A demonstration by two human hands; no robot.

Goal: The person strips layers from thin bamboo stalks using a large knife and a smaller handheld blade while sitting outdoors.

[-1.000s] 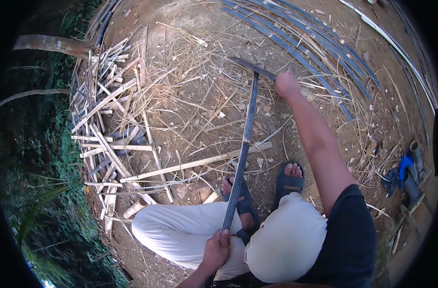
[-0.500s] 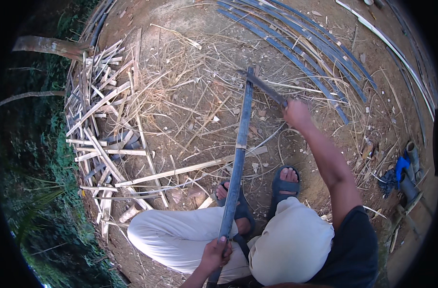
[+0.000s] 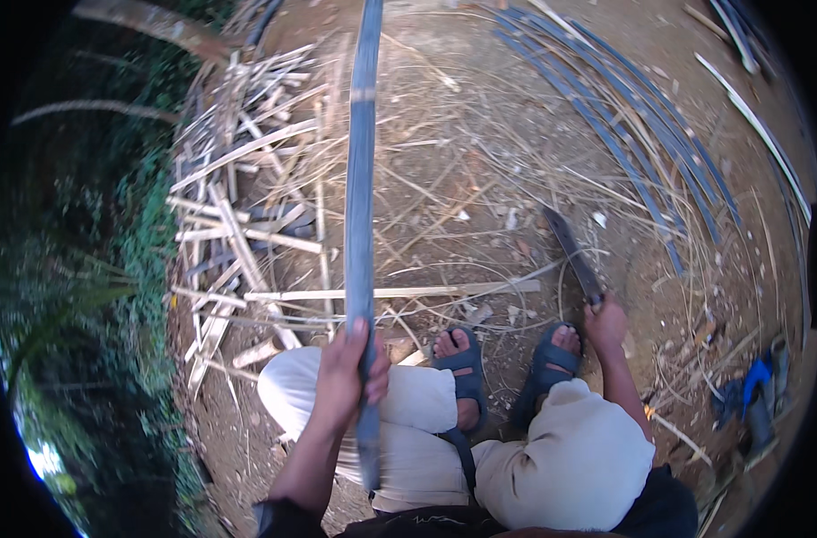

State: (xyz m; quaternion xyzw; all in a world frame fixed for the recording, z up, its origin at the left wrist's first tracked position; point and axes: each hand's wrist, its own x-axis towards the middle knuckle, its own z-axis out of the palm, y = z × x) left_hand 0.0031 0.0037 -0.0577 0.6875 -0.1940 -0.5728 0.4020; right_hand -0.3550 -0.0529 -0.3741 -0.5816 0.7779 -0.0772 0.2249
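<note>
My left hand [image 3: 347,372] grips a long, flat, dark grey bamboo strip [image 3: 362,188] that runs straight up from my lap to the top of the view. My right hand [image 3: 604,325] holds a knife by its handle, low beside my right foot; the dark blade [image 3: 570,251] points up and left over the dirt. I am squatting in pale trousers, with my feet in dark sandals [image 3: 466,372] on the ground between the two hands.
A heap of split pale bamboo offcuts [image 3: 238,215] lies at the left. Several long dark strips [image 3: 641,152] curve across the upper right. Dry shavings litter the dirt. A pale split stick [image 3: 399,292] lies crosswise before my feet. Blue items [image 3: 753,394] sit at right; green plants border the left.
My left hand has raised the strip and swung it upright and leftward. My right hand has left the strip and dropped down beside my right foot with the knife.
</note>
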